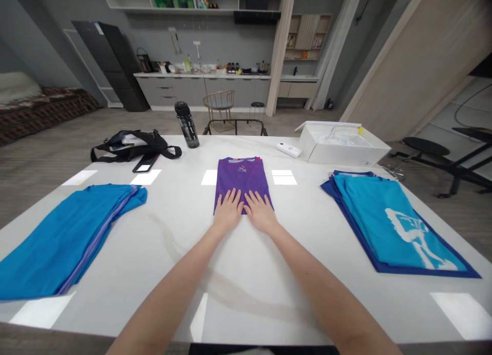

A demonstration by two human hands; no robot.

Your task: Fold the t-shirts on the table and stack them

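A folded purple shirt (241, 180) lies at the middle of the white table (246, 273). My left hand (228, 210) rests flat on its near edge, fingers stretched out and open. My right hand (260, 210) lies flat beside it on the same edge, fingers spread. Both hands press on the cloth and hold nothing. The two hands almost touch each other.
A stack of blue shirts (65, 237) lies at the left, another blue stack (392, 224) at the right. At the back stand a black bag (132, 144), a dark bottle (186, 124), a white remote (288, 149) and an open white box (342, 142).
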